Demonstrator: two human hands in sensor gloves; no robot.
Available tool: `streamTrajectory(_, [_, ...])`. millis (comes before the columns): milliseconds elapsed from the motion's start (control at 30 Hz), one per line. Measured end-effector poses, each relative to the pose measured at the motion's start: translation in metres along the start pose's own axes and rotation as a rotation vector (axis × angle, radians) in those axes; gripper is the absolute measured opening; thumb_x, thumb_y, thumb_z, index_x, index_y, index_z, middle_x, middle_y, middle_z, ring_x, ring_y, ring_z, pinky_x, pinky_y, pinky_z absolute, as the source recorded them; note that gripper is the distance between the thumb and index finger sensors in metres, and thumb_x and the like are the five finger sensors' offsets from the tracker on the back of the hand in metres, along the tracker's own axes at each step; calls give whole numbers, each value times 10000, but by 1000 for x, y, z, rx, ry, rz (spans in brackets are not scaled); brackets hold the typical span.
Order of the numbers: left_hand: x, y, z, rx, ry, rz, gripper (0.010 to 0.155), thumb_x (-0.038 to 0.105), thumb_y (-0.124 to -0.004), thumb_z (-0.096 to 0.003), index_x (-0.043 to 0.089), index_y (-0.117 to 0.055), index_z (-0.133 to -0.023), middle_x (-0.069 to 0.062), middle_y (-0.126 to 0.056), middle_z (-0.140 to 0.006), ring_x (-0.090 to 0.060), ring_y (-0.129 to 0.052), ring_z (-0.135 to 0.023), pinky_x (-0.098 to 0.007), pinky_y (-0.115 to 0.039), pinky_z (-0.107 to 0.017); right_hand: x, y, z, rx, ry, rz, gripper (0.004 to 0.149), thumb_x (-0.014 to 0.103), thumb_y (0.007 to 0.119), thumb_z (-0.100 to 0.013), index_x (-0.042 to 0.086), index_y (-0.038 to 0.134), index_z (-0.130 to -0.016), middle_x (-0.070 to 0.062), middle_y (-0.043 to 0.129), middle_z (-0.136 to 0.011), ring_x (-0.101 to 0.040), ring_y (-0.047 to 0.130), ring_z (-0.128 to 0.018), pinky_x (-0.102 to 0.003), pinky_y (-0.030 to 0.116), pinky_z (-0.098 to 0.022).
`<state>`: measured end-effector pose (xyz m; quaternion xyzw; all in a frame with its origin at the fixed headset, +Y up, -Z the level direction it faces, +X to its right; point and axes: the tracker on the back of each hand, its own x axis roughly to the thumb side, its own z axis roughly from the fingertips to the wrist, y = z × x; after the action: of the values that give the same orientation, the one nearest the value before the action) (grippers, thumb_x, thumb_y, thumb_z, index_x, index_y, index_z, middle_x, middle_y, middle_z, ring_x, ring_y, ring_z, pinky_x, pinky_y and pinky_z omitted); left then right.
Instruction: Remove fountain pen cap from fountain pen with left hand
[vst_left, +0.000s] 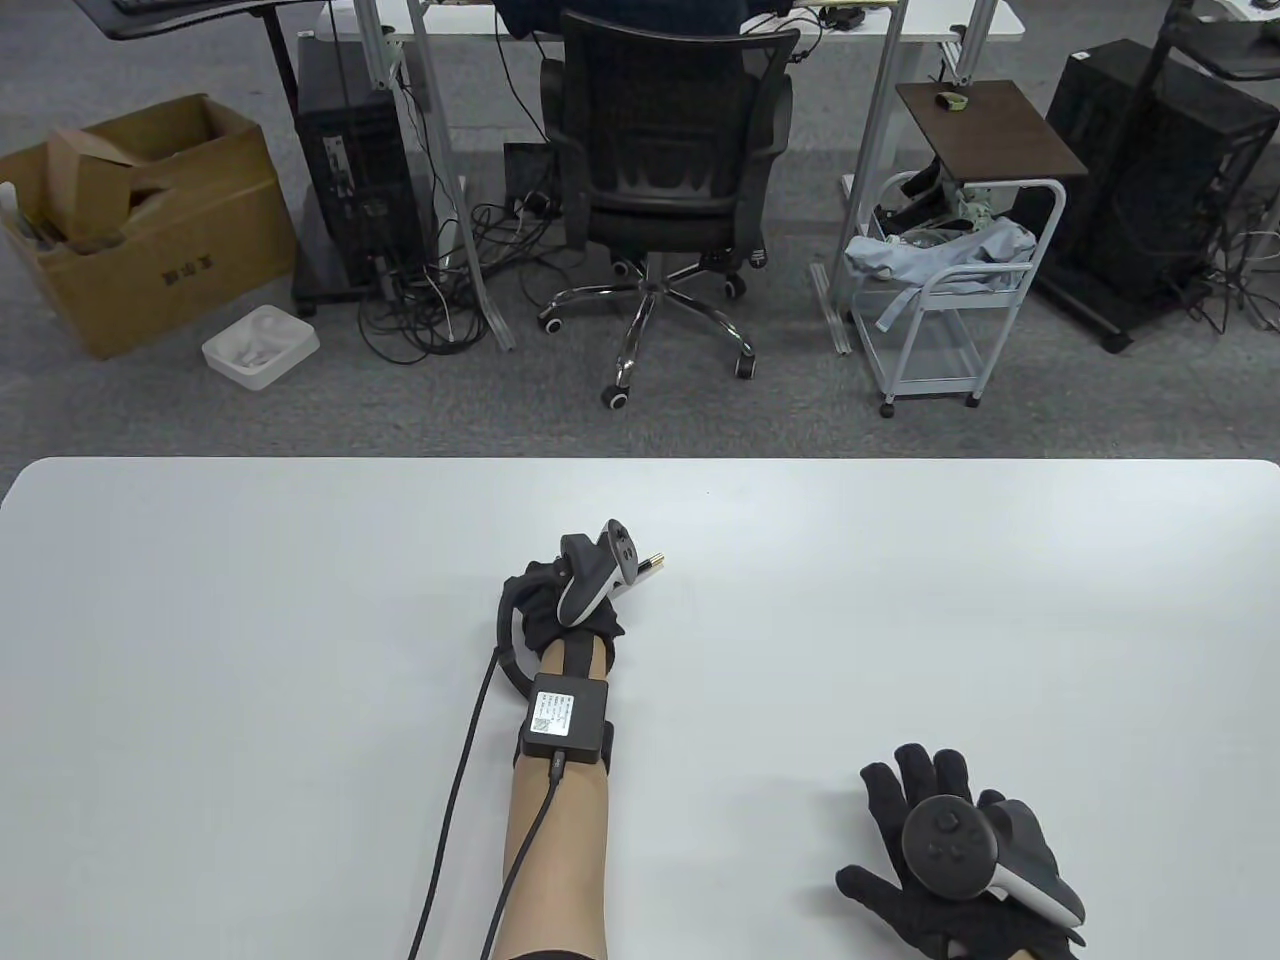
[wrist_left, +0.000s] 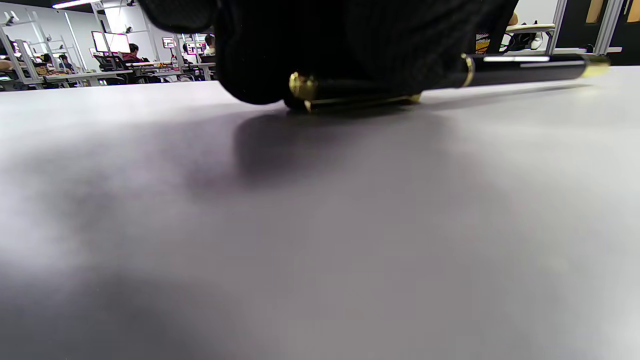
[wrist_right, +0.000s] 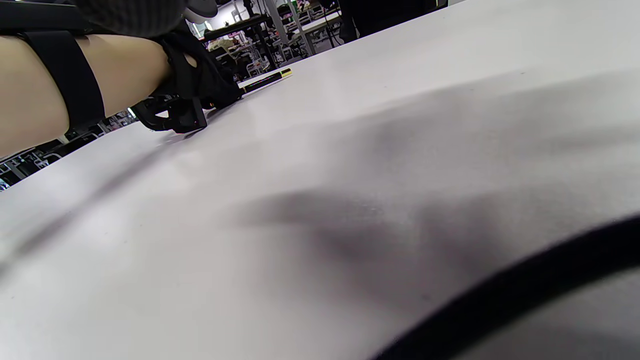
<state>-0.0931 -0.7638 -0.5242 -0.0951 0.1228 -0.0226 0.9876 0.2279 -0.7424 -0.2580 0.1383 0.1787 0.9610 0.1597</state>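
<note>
The left hand (vst_left: 565, 600) lies near the middle of the white surface (vst_left: 300, 600), its gloved fingers bent down over the cap end of the fountain pen (wrist_left: 525, 69). From the table view, the pen points toward about 2 o'clock from this hand, and only its gold tip comes out past the tracker. Whether the fingers really hold the cap (wrist_left: 350, 92) or only cover it, I cannot tell, because the glove hides the contact.

The right hand (vst_left: 950, 860) rests flat at about 5 o'clock on the surface, fingers spread wide, holding nothing, well apart from the pen.

What could go wrong, in my judgement: the barrel is free, and no hand holds it. If the left hand pulls the cap alone, the whole pen may slide or roll with it, and the cap will stay on. Also the clip seems to lie against the surface, so the cap could twist in the fingers. A fast pull may send the barrel away toward the far edge.

The left wrist view shows what the table view does not: the gold end and clip of the cap under the glove, the gold ring, and the black barrel lying along the surface. The right wrist view shows only the barrel beyond the left forearm, far and small.
</note>
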Motion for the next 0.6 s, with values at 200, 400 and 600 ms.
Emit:
streamTrajectory(200, [-6,17,11,0,-37,5,437,277,-700,-447,228,-811,-867,-24,-877,-890,-323,-869,-800,-629,-566,-730,-4,-2,1,-7,19,-15,889,601,538,-474,144,11,-1025,-204,-157,-1024,-518,-151,-885,-761,26,-554])
streamTrajectory(400, [-11,72,48,79,-116,77,436,278,-699,-449,233,-800,-871,-25,-915,-873,-308,-916,-807,-637,-592,-724,-3,-1,1,-3,27,-2,889,602,536,-474,145,7,-1024,-205,-159,-1022,-519,-150,-884,-761,27,-554])
streamTrajectory(600, [-11,101,102,154,-265,47,436,274,-698,-451,222,-792,-874,-41,-902,-868,-323,-900,-790,-648,-584,-716,-3,-1,2,-6,42,4,888,602,535,-474,148,4,-1022,-205,-160,-1021,-518,-150,-884,-762,27,-554])
